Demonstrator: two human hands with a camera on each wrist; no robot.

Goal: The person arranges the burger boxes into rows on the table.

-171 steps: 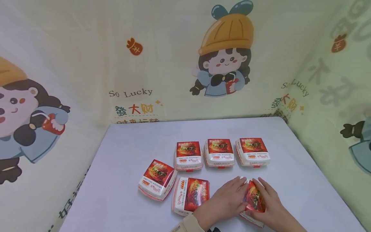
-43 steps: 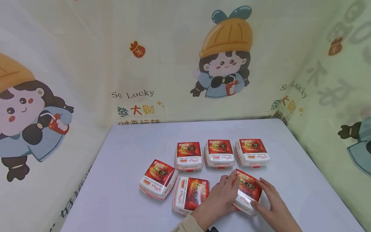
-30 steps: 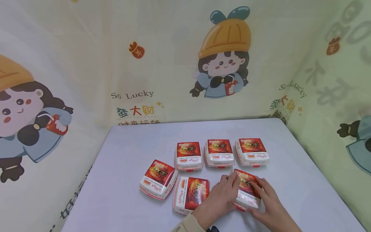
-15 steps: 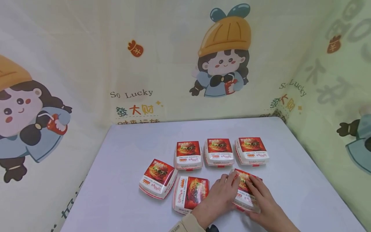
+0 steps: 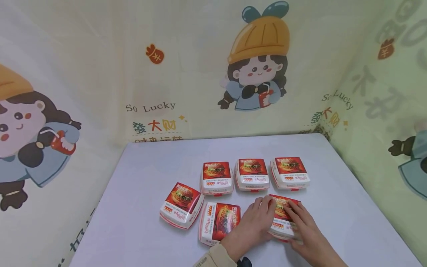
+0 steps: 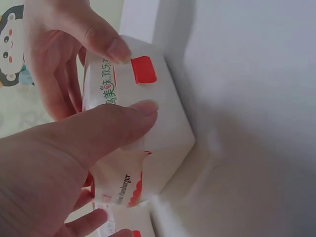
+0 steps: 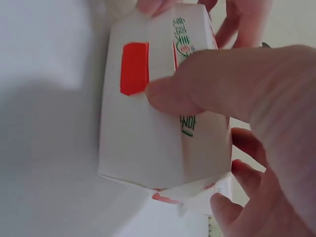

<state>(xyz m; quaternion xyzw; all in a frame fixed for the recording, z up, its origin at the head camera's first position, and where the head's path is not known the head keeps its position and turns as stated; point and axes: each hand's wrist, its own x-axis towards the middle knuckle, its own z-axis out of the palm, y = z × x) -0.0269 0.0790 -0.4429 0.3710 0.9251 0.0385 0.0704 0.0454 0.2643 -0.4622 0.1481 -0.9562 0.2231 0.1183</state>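
Note:
Both hands hold one white and red burger box at the near right of the table. In the head view its lid (image 5: 281, 218) shows a burger picture, partly covered by fingers. My left hand (image 5: 250, 227) grips the box's left side, fingertips at the top corner. My right hand (image 5: 311, 235) spans the right side, its fingers reaching over the lid. In the left wrist view, both thumbs press the front wall (image 6: 165, 118), one by the red tab (image 6: 144, 70). The right wrist view shows the right thumb at that tab's edge, with the closed box (image 7: 143, 138) close to the tabletop.
Three matching boxes stand in a back row: left (image 5: 217, 178), middle (image 5: 252, 175) and right (image 5: 290, 173). Another box (image 5: 181, 205) sits tilted at the left. Beside my left forearm, a sideways box (image 5: 220, 222) is partly covered. Printed cloth (image 5: 200, 74) walls the white table (image 5: 143, 178).
The held box has been turned from sideways so its picture now faces like the back row. Lately it has straightened slightly, and my right fingers have moved over its lid. The other boxes have stayed put.

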